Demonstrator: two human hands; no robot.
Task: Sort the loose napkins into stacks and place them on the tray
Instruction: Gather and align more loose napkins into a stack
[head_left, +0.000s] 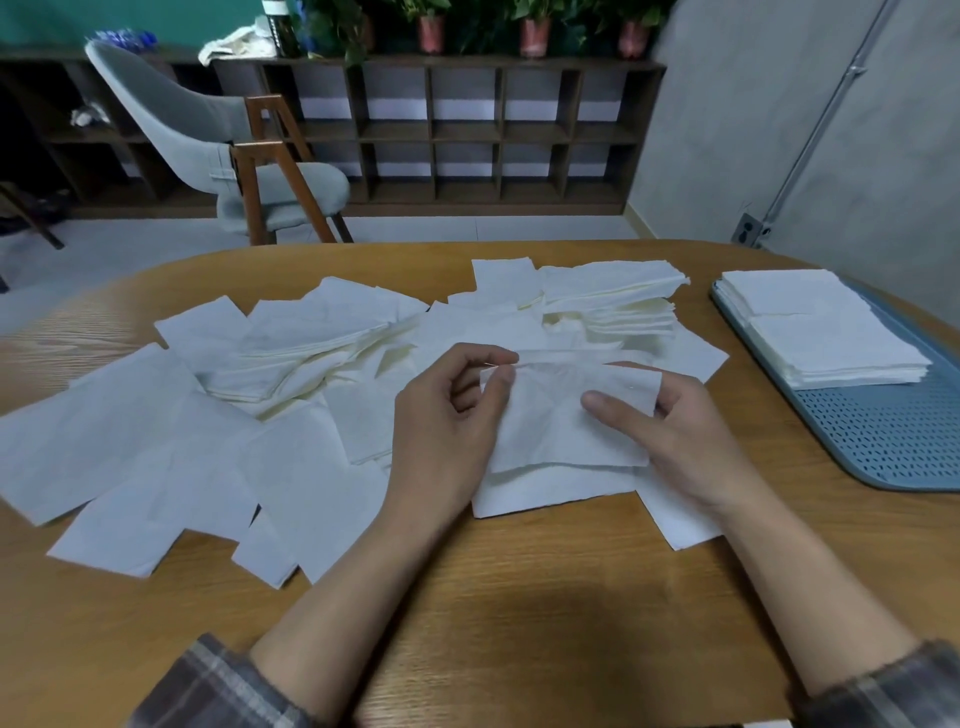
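Observation:
Several loose white napkins (171, 441) lie scattered over the left and middle of the wooden table (519, 597). Between my hands is one white napkin (550, 431), held just above others. My left hand (447, 426) pinches its upper left corner between thumb and forefinger. My right hand (670, 436) grips its right edge, thumb on top and fingers underneath. A rough pile of napkins (608, 301) sits behind my hands. At the right, a blue perforated tray (883, 431) carries a neat napkin stack (821, 332) on its far half.
A grey chair (218, 150) with wooden legs stands beyond the table's far edge. Dark cubby shelves (467, 130) with potted plants on top line the back wall. The tray's near half is bare. Bare wood lies between the napkins and my body.

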